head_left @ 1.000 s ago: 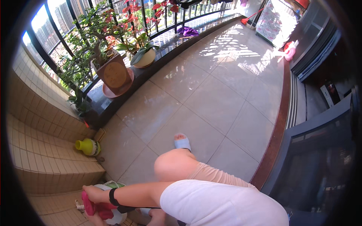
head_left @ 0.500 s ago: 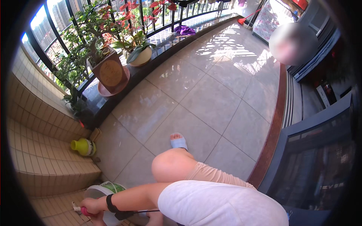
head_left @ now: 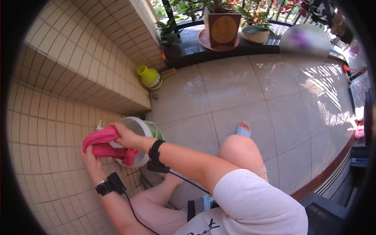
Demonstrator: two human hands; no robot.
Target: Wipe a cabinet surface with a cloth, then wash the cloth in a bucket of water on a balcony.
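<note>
A bright pink cloth (head_left: pixel 102 137) is stretched in a loop between my two hands. My left hand (head_left: pixel 91 159) grips its left side, by the tiled wall. My right hand (head_left: pixel 126 135) is closed on the upper part of it. The cloth's loose lower end (head_left: pixel 128 156) hangs at the mouth of a white bucket (head_left: pixel 141 124). This bucket has a green patch on its side and stands under my right wrist. What lies at its bottom is mostly hidden. A small tap (head_left: pixel 100 125) sticks out of the wall just beyond the cloth.
Beige tiled wall (head_left: pixel 58 98) rises close on the left. A yellow-green bottle-shaped container (head_left: pixel 149 76) stands at the wall corner. Potted plants (head_left: pixel 256 36) line the dark ledge (head_left: pixel 188 55) by the railing. Black cables (head_left: pixel 188 181) run from my wrist straps.
My view has swung left, toward the wall and bucket. Both hands now show with the pink cloth spread between them; before, only a bit of pink showed at my hand by the tap.
</note>
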